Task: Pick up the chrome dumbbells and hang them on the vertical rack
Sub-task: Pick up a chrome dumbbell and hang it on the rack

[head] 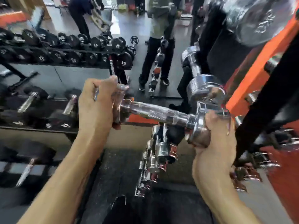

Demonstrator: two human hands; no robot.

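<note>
I hold one chrome dumbbell (155, 113) level in front of me, its knurled bar running left to right. My left hand (98, 102) grips its left head and my right hand (215, 131) grips its right head from below. The black and orange vertical rack (258, 81) stands right beside the right head. Another chrome dumbbell (199, 78) hangs on the rack just above, and a larger one (257, 18) higher up at top right. Several smaller chrome dumbbells (155, 159) hang lower on the rack below my hands.
A long rack of black dumbbells (68, 50) fills the left side, partly seen in a wall mirror. The mirror also reflects a person (160, 46) standing. Dark rubber floor (123, 167) lies below.
</note>
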